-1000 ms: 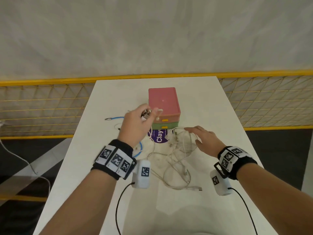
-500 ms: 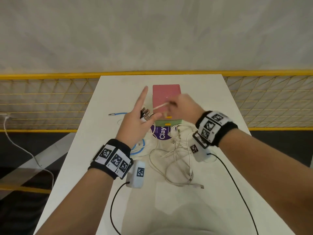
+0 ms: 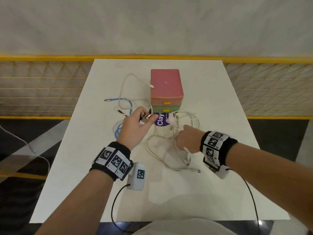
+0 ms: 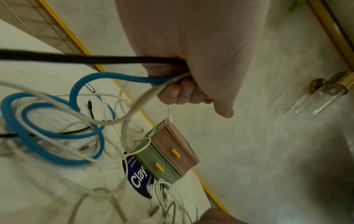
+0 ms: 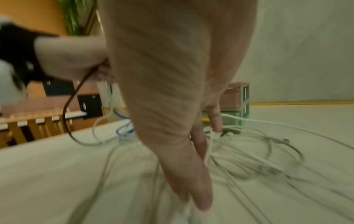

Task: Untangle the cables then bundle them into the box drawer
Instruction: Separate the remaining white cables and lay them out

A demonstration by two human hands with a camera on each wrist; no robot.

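Observation:
A pink-and-green drawer box [image 3: 166, 89] stands mid-table, both drawers closed. My left hand [image 3: 147, 117] hovers just left of its front and grips a bunch of cable plugs [image 3: 144, 118]. In the left wrist view, blue, white and black cables [image 4: 153, 81] run out of the left hand [image 4: 184, 91]. A white cable [image 3: 125, 82] loops left of the box, its end lying on the pink lid. My right hand [image 3: 182, 139] reaches down into the white cable tangle [image 3: 169, 156]. A white strand [image 5: 208, 148] runs between its thumb and fingers.
A blue cable [image 3: 130, 106] and a thin black one [image 3: 121, 111] lie left of the box. A purple "Clay" label [image 3: 160, 120] sits in front of it. The white table [image 3: 211, 99] is edged by a yellow railing [image 3: 33, 57] behind.
My right hand went up to the box, left a white cable end on the pink lid, then came back down into the tangle. My left hand sank slightly, still holding the plugs.

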